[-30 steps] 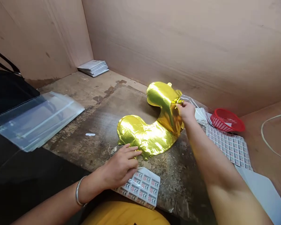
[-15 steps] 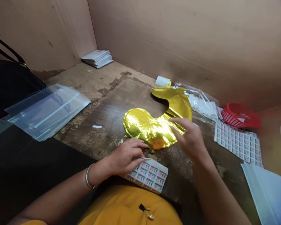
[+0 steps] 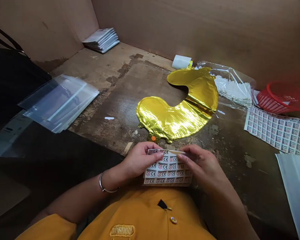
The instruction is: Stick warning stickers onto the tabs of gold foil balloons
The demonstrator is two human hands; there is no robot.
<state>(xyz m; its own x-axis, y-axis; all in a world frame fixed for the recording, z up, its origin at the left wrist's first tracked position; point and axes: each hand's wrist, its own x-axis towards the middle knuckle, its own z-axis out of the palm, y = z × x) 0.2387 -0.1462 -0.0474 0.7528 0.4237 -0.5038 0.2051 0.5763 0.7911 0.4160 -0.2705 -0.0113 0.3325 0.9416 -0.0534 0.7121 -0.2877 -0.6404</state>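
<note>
A flat gold foil balloon [image 3: 180,106], curved like a letter C, lies on the worn wooden table [image 3: 120,80]. Close to my body, both hands hold a small sheet of CE stickers [image 3: 166,168]. My left hand [image 3: 140,160] pinches the sheet's top left edge, thumb on top. My right hand [image 3: 202,165] pinches the top right edge, fingers closed at the sheet's upper strip. Neither hand touches the balloon.
A stack of clear plastic bags [image 3: 60,101] lies at the left. A pile of white packs [image 3: 102,39] sits in the far corner. At the right are a bag of white straws [image 3: 230,87], a red basket [image 3: 280,96], a larger sticker sheet [image 3: 275,130] and white paper [image 3: 295,186].
My right hand let go of the balloon's upper arm and came back to the sticker sheet. The balloon now lies flat. My left hand lifted the sheet off the table.
</note>
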